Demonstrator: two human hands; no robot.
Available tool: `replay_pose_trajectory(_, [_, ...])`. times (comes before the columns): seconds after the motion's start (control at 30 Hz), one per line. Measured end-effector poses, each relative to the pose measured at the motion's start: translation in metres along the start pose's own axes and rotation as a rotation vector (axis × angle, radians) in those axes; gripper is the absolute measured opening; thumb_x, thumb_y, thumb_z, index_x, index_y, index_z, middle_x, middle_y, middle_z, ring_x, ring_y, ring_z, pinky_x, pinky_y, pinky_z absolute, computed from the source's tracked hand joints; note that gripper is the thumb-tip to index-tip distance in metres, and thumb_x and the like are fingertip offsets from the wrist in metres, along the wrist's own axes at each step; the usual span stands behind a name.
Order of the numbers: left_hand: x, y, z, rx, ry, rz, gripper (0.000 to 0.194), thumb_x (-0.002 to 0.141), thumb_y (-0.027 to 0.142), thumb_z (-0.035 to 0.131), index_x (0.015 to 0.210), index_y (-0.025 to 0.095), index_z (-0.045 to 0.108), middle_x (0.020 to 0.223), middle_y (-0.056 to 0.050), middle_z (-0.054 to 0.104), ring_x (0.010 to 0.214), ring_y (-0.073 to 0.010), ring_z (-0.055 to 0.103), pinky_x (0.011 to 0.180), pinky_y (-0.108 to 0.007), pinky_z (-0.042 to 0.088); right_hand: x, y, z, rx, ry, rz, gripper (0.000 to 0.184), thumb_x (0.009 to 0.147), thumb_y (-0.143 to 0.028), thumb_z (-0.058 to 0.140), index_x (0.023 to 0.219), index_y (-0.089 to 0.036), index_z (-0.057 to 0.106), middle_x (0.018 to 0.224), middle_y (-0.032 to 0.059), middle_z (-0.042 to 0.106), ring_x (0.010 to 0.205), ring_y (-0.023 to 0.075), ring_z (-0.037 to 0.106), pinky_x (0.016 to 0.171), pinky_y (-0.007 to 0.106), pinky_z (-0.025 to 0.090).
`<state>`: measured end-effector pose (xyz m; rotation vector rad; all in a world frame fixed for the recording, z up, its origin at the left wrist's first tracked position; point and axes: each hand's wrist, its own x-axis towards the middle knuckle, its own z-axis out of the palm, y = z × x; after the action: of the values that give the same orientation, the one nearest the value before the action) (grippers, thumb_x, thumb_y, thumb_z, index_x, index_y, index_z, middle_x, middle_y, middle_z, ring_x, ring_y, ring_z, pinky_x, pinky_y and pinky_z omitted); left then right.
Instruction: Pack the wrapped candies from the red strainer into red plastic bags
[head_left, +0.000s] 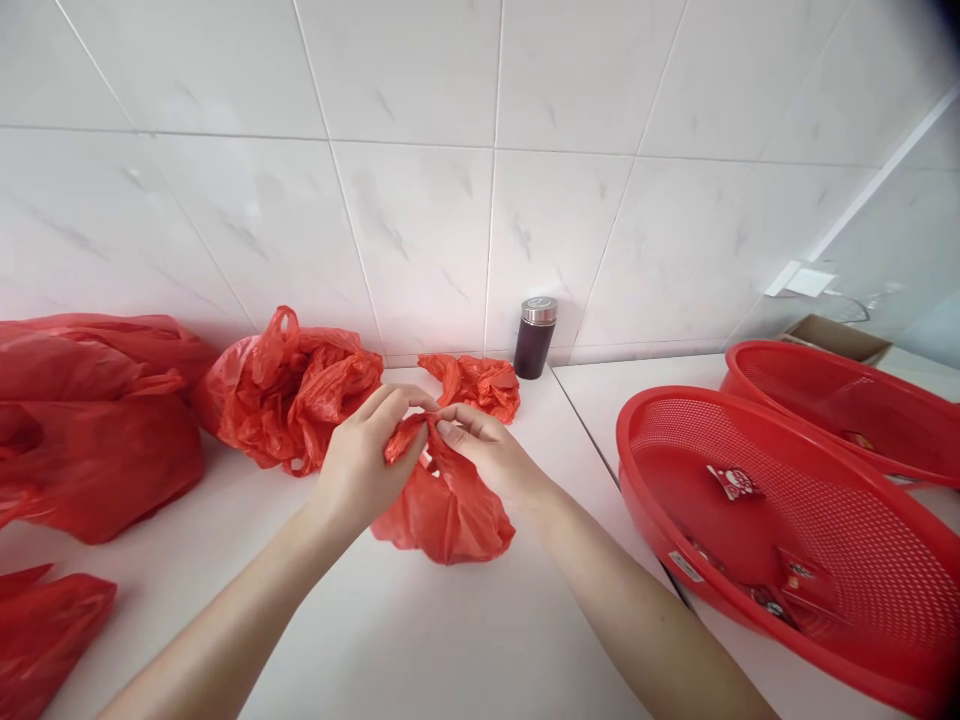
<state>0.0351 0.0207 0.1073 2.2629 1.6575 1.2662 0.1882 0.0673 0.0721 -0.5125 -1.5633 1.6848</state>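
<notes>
Between both hands is a red plastic bag (450, 510), its gathered neck pinched at the top and its body hanging down over the white table. My left hand (375, 450) is closed around a bunched part of the neck. From the other side, the thumb and fingers of my right hand (487, 445) pinch the same bag near its top. Whether the bag's bottom touches the table I cannot tell, and its contents are hidden. Just behind the hands lies a small crumpled red bag (480, 385).
A heap of crumpled red bags (300, 390) and large red bags (97, 430) stand left. Another red bag (52, 630) lies front left. A dark thermos (534, 340) stands by the tiled wall. At right, a red basket (675, 410) holds several small packets; a second basket (787, 365) is behind.
</notes>
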Motion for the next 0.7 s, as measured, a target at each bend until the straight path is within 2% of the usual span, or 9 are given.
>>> replay_pose_trajectory(0.1, [-0.008,-0.005,0.005,0.011,-0.119,-0.136,0.028,0.091,0.029,0.045,0.113,0.028,0.063,0.105,-0.003,0.071,0.094,-0.0215,0.066,0.078,-0.031,0.049,-0.003,-0.001,-0.009,-0.180,0.098,-0.081,0.021,0.091,-0.042,0.052,0.088,-0.021,0.054,0.086,0.0012,0.061,0.084,0.0147,0.061,0.079,0.030,0.049])
replay_pose_trajectory(0.17, [-0.017,-0.013,0.006,0.072,-0.177,-0.230,0.033,0.093,0.034,0.041,0.116,0.030,0.063,0.100,-0.002,0.073,0.088,-0.0229,0.067,0.072,-0.032,0.049,-0.004,0.001,-0.020,-0.380,0.218,-0.171,0.019,0.094,-0.039,0.046,0.089,-0.022,0.052,0.091,0.0015,0.062,0.086,0.0146,0.061,0.081,0.030,0.047])
replay_pose_trajectory(0.23, [-0.028,-0.024,0.008,0.122,-0.183,-0.304,0.035,0.093,0.037,0.038,0.113,0.029,0.065,0.092,-0.002,0.074,0.081,-0.0235,0.067,0.067,-0.031,0.047,-0.004,0.008,-0.037,-0.610,0.374,-0.215,0.018,0.095,-0.038,0.042,0.089,-0.022,0.050,0.091,0.0022,0.062,0.084,0.0157,0.061,0.081,0.031,0.046])
replay_pose_trajectory(0.3, [-0.042,-0.035,0.010,0.120,-0.164,-0.360,0.034,0.093,0.039,0.037,0.107,0.027,0.066,0.088,-0.003,0.074,0.079,-0.0235,0.066,0.066,-0.031,0.046,-0.004,0.018,-0.056,-0.796,0.530,-0.168,0.019,0.095,-0.038,0.039,0.089,-0.023,0.048,0.085,0.0018,0.061,0.078,0.0173,0.060,0.077,0.031,0.045])
replay_pose_trajectory(0.4, [-0.060,-0.046,0.018,0.024,-0.097,-0.452,0.034,0.094,0.045,0.037,0.101,0.026,0.065,0.093,-0.004,0.072,0.087,-0.0241,0.064,0.075,-0.033,0.046,-0.003,0.036,-0.073,-0.859,0.654,-0.049,0.021,0.095,-0.042,0.035,0.091,-0.023,0.045,0.077,0.0009,0.059,0.069,0.0188,0.058,0.068,0.031,0.043])
replay_pose_trajectory(0.47, [-0.065,-0.047,0.030,-0.092,0.009,-0.518,0.037,0.094,0.048,0.036,0.102,0.025,0.063,0.101,-0.005,0.070,0.095,-0.0241,0.062,0.082,-0.034,0.045,-0.002,0.048,-0.069,-0.846,0.658,-0.035,0.024,0.096,-0.043,0.031,0.095,-0.024,0.045,0.080,0.0014,0.060,0.069,0.0195,0.059,0.066,0.030,0.042])
replay_pose_trajectory(0.57, [-0.062,-0.045,0.054,-0.213,0.152,-0.553,0.038,0.096,0.050,0.030,0.101,0.023,0.057,0.102,-0.006,0.067,0.098,-0.0217,0.061,0.084,-0.031,0.046,0.005,0.063,-0.047,-0.892,0.612,-0.055,0.028,0.098,-0.044,0.024,0.100,-0.025,0.045,0.082,0.0013,0.062,0.070,0.0200,0.059,0.064,0.029,0.039])
replay_pose_trajectory(0.7, [-0.046,-0.053,0.086,-0.163,0.205,-0.541,0.039,0.097,0.049,0.024,0.102,0.023,0.051,0.102,-0.006,0.065,0.094,-0.0199,0.061,0.078,-0.028,0.047,0.019,0.081,-0.024,-0.979,0.541,-0.009,0.030,0.099,-0.043,0.023,0.104,-0.026,0.047,0.081,0.0021,0.065,0.070,0.0211,0.061,0.064,0.030,0.038])
